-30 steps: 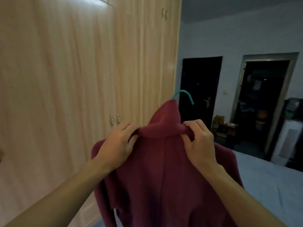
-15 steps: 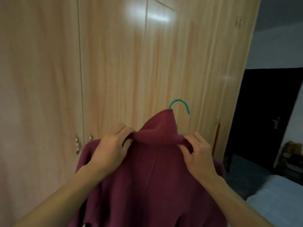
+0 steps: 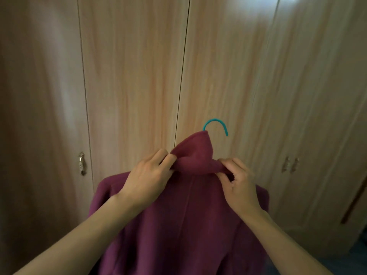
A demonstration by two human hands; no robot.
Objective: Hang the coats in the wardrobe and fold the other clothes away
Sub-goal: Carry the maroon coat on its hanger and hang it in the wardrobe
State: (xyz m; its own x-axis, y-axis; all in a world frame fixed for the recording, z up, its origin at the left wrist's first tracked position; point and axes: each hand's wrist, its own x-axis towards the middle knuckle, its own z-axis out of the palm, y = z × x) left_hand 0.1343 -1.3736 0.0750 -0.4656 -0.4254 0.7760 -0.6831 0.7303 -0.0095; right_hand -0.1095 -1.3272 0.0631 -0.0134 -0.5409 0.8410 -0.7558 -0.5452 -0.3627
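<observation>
Maroon coat [image 3: 188,215] on a teal hanger, held up in front of the shut wardrobe doors [image 3: 135,76], back panel and centre seam towards the camera. Pinched at the folded-over collar [image 3: 196,155] from both sides: left grip [image 3: 147,179] clamped on the collar's left end, right grip [image 3: 240,185] on its right end, fingers curled round the cloth. Only the hanger's hook [image 3: 215,120] visible, poking out just above the collar; everything else of it buried in fabric. Hem cut off at the bottom edge; sleeves partly hidden behind both forearms. Behind, pale wood-grain doors, blurred. One metal handle [image 3: 81,163] to the left, a pair of handles [image 3: 290,164] to the right, well apart from the coat.
</observation>
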